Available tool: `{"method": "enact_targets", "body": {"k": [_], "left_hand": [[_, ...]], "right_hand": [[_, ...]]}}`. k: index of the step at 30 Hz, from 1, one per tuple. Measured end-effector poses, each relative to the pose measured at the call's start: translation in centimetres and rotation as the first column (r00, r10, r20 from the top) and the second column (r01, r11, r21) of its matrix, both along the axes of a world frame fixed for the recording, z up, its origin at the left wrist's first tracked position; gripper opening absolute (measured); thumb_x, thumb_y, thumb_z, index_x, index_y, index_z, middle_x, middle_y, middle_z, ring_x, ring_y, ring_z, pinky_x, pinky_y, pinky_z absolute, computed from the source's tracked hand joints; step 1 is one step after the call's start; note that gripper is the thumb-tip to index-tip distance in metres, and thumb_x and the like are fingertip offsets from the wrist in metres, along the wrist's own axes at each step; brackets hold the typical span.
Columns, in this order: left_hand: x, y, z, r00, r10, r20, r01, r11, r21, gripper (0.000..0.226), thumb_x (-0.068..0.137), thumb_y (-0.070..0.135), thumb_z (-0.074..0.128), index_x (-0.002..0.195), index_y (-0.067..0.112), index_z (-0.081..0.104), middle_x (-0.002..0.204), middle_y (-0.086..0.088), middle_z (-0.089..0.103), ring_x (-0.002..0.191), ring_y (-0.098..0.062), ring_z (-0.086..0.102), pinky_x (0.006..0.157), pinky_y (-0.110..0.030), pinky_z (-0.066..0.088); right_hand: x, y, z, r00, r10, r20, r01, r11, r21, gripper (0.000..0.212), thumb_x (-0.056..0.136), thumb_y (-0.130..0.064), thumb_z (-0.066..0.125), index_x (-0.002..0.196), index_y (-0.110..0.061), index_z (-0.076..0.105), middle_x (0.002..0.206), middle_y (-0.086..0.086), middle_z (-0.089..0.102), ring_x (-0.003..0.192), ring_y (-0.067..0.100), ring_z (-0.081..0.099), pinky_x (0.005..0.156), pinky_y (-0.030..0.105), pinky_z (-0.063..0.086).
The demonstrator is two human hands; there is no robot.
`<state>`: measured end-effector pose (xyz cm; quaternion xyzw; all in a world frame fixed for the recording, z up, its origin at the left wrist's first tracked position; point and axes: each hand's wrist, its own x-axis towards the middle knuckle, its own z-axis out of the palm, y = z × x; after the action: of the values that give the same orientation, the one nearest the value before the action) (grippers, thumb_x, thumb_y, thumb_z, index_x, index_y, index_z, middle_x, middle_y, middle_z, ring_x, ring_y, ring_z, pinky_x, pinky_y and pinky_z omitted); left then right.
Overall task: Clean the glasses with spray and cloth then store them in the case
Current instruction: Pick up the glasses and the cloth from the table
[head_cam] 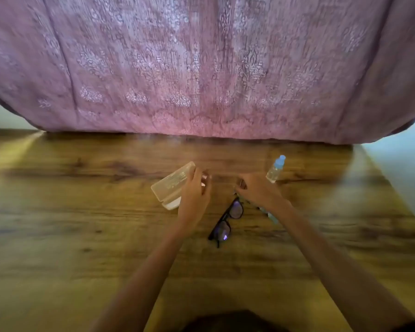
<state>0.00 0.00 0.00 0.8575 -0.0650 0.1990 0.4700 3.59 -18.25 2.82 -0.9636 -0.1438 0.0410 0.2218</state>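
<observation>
The black-framed glasses (227, 220) lie folded on the wooden table (82, 236), between my two forearms. A beige glasses case (171, 184) sits to their left, and my left hand (194, 195) wraps its fingers over the case's right end. A small clear spray bottle (275, 169) with a blue cap stands at the right. My right hand (256, 190) hovers just left of the bottle, with its fingers drawn together. A pale patterned cloth (270, 215) peeks out from under my right wrist. The picture is blurred, so the right hand's grip is unclear.
A mauve patterned curtain (201, 68) hangs along the far edge of the table. The table's right edge (379, 168) runs close to the bottle, with pale floor beyond it. Something dark (225, 322) shows at the bottom middle.
</observation>
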Motion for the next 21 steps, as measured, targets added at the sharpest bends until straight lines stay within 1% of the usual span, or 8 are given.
{"method": "enact_targets", "body": {"k": [3,6,9,11,13,16,18,21], "left_hand": [[-0.4,-0.1,-0.7,0.999,-0.015,-0.050,0.017,0.999,0.029,0.008,0.098,0.012,0.053,0.104,0.008,0.056,0.104,0.002,0.054,0.074,-0.013,0.058,0.065,-0.040,0.054],[-0.9,-0.4,-1.4,0.997,-0.056,-0.056,0.060,0.995,0.083,0.011,0.096,0.012,0.057,0.104,0.009,0.063,0.103,0.001,0.059,0.076,-0.009,0.056,0.070,-0.028,0.050],[-1.5,-0.5,-1.8,0.999,-0.015,-0.049,0.021,0.993,0.120,0.012,0.095,0.014,0.060,0.099,0.006,0.068,0.088,-0.004,0.064,0.065,-0.009,0.049,0.062,-0.023,0.043],[-1.8,-0.5,-2.0,0.995,0.015,-0.101,-0.004,0.994,0.107,0.016,0.096,0.017,0.059,0.093,0.004,0.068,0.078,-0.005,0.061,0.061,-0.013,0.047,0.059,-0.029,0.041],[-1.9,-0.4,-2.4,0.984,0.024,-0.174,-0.006,0.995,0.101,0.020,0.097,0.020,0.058,0.090,0.004,0.067,0.076,-0.002,0.057,0.063,-0.013,0.046,0.061,-0.027,0.038],[-2.0,-0.3,-2.6,0.973,0.019,-0.231,0.003,0.995,0.095,0.020,0.097,0.023,0.058,0.095,0.007,0.069,0.081,0.004,0.056,0.067,-0.009,0.046,0.064,-0.021,0.034],[-2.2,-0.3,-2.7,0.971,0.000,-0.237,0.024,0.995,0.098,0.020,0.097,0.024,0.058,0.102,0.009,0.070,0.089,0.003,0.061,0.074,-0.008,0.050,0.070,-0.020,0.039],[-2.3,-0.3,-2.5,0.966,-0.034,-0.257,0.061,0.993,0.098,0.022,0.097,0.026,0.057,0.105,0.010,0.070,0.093,0.000,0.064,0.078,-0.009,0.056,0.074,-0.022,0.045]], "right_hand": [[-0.1,0.1,-0.7,0.998,-0.045,-0.045,0.044,0.999,-0.011,0.020,0.089,-0.021,0.064,0.071,-0.019,0.055,0.073,-0.005,0.058,0.069,0.013,0.055,0.061,0.028,0.043],[-0.3,0.4,-1.5,0.991,-0.101,-0.085,0.101,0.995,-0.009,0.023,0.088,-0.027,0.066,0.069,-0.021,0.055,0.068,-0.011,0.055,0.066,0.009,0.054,0.056,0.026,0.038],[-0.3,0.3,-2.2,0.978,-0.160,-0.133,0.160,0.987,-0.008,0.026,0.086,-0.035,0.069,0.068,-0.021,0.057,0.064,-0.012,0.055,0.059,0.003,0.052,0.048,0.024,0.035],[-0.2,0.3,-2.4,0.963,-0.196,-0.182,0.202,0.979,0.014,0.023,0.084,-0.037,0.072,0.074,-0.018,0.063,0.068,-0.007,0.061,0.065,0.009,0.058,0.053,0.026,0.042],[0.0,0.3,-2.5,0.939,-0.223,-0.262,0.249,0.966,0.070,0.021,0.083,-0.034,0.075,0.080,-0.014,0.068,0.077,-0.001,0.066,0.072,0.015,0.062,0.062,0.031,0.050],[0.1,0.0,-2.3,0.864,-0.259,-0.432,0.375,0.903,0.208,0.018,0.081,-0.025,0.078,0.084,-0.011,0.068,0.082,0.001,0.067,0.076,0.014,0.065,0.059,0.027,0.055],[0.1,-0.2,-2.0,0.783,-0.260,-0.565,0.482,0.828,0.288,0.015,0.081,-0.017,0.079,0.086,-0.010,0.067,0.087,0.002,0.067,0.081,0.012,0.065,0.058,0.021,0.056],[0.3,-0.8,-1.5,0.732,-0.225,-0.643,0.548,0.756,0.359,0.020,0.080,-0.012,0.079,0.095,-0.005,0.069,0.092,0.006,0.070,0.081,0.013,0.067,0.056,0.017,0.056]]}}
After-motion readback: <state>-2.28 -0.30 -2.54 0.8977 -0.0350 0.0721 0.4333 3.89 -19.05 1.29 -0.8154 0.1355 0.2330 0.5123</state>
